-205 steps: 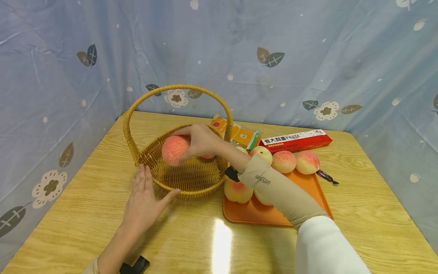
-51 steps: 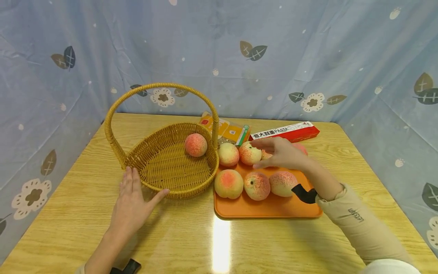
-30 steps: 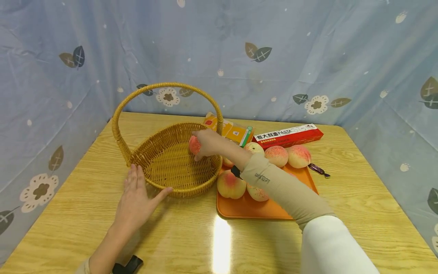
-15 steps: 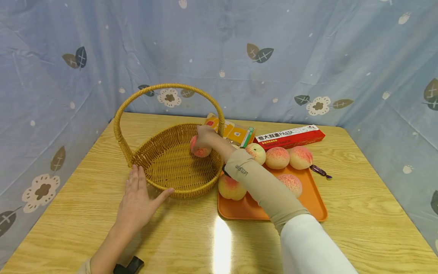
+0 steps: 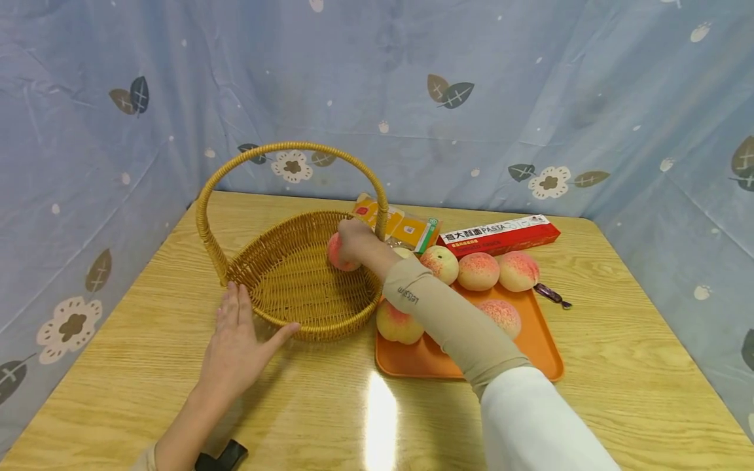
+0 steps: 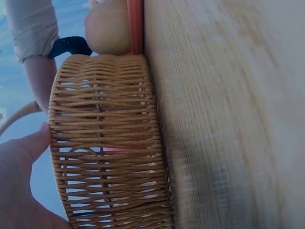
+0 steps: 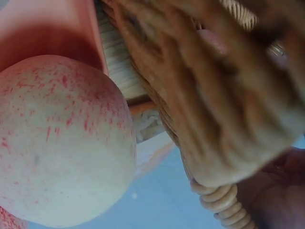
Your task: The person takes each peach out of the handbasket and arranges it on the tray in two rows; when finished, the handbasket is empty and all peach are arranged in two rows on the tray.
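Note:
A golden wicker basket (image 5: 294,327) with a tall arched handle stands left of centre in the head view. Inside it, by the right wall, is a pink-red peach (image 5: 338,252), with my right hand (image 5: 360,243) gripping it from the right; most of the fingers are hidden. Bits of pink show through the weave in both wrist views. My left hand (image 5: 235,343) rests against the basket's front left rim, fingers straight and thumb spread along the edge. The left wrist view shows this thumb (image 6: 35,143) at the rim.
An orange tray (image 5: 471,369) to the right bears several peaches (image 5: 518,271), partly covered by my right forearm. Behind lie a red and white pasta box (image 5: 501,235) and an orange packet (image 5: 406,226). A purple wrapped piece (image 5: 550,294) lies right of the tray.
My right hand has moved left from over the tray into the basket and onto the peach. Earlier it held a peach above the basket with another inside. The left hand stays at the rim.

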Tool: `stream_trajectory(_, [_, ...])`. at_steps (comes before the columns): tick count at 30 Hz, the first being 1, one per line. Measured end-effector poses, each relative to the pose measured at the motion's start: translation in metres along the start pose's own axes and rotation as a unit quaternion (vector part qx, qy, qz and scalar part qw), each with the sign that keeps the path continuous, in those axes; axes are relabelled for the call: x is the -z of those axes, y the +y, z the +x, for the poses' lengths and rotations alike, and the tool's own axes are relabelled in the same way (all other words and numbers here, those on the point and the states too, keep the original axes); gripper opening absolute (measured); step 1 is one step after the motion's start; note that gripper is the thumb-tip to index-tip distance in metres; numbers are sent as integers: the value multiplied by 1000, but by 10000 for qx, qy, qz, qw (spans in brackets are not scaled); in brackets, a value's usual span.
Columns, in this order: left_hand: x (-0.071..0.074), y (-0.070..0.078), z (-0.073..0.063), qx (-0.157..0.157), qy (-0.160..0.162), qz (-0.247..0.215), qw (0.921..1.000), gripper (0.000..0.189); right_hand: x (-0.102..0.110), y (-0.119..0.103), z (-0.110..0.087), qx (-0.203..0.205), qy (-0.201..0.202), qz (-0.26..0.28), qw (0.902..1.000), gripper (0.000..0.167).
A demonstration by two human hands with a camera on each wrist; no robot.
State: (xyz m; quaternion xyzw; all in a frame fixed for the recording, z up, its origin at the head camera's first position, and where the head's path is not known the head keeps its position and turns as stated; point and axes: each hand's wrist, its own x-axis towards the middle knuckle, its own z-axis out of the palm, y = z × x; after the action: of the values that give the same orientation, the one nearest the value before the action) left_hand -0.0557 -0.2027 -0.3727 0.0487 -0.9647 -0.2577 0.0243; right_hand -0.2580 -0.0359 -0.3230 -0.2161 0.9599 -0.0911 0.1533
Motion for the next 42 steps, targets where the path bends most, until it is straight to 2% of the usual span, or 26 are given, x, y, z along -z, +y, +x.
stream_trajectory(4, [0,-1,0,-52,64,11,10000,115,0,-2,-2,-21,254,-14,9997,33])
stream_trajectory(12, [-1,-2,-1,-88,110,11,9999,115,-1,-3,-6,57,641,-177,9978,37])
stream_trajectory(15, [-2,-1,0,-85,102,13,9999,115,-1,-2,-7,112,698,-100,9974,30])
stream_trajectory(22, [-2,-1,-1,-41,115,36,9999,115,5,-5,-18,715,682,160,9950,29])
stream_trajectory(27, [-1,-1,0,-65,124,57,9999,115,9,-7,-35,1085,897,536,9886,58])
stream_trajectory(30, [0,0,0,-46,94,47,9999,115,11,-5,-44,1319,1066,839,9819,68])
stream_trajectory(36, [0,0,0,-16,37,14,10000,116,14,2,-61,1646,1342,1533,9651,73])
stream_trajectory(39, [0,0,0,-24,69,21,10000,116,13,8,-65,1899,1373,2097,9493,73])
stream_trajectory(42, [-1,0,0,-38,111,36,9999,115,13,15,-69,2159,1248,2799,9271,74])
